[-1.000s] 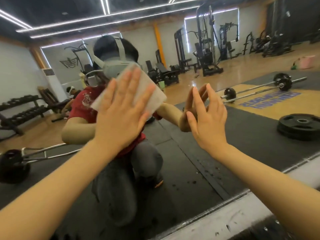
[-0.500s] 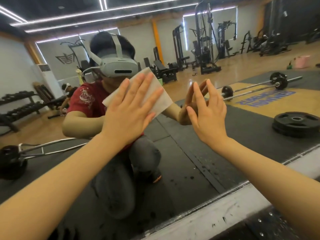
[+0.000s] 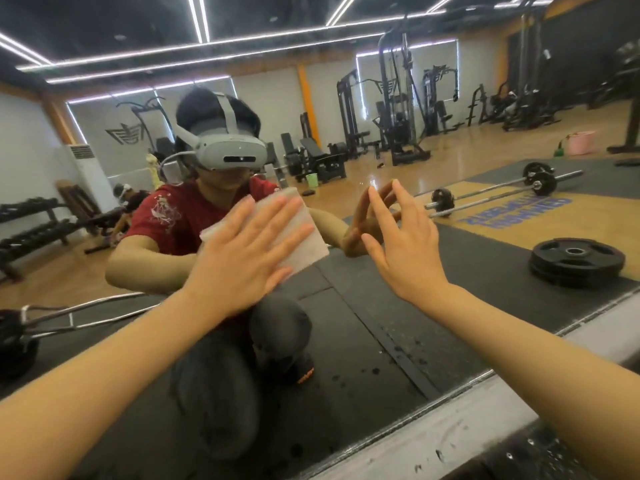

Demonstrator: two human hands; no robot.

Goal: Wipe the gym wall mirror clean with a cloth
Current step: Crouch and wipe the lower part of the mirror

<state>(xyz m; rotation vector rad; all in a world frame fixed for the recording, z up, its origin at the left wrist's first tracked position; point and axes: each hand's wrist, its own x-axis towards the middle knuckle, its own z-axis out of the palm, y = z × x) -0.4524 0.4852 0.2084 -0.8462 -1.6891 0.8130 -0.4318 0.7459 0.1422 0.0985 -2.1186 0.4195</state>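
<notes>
Gym mirror (image 3: 450, 306): left hand (image 3: 242, 258) flat, pressing cloth (image 3: 304, 237); right hand (image 3: 405, 244) open w/ fingertips touching glass.

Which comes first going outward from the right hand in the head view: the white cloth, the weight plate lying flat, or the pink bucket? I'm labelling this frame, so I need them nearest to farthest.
From the right hand:
1. White cloth, just to its left, pressed to the mirror under the left hand.
2. Weight plate, reflected to its right on the black mat.
3. Pink bucket, reflected far upper right on the wood floor.
</notes>
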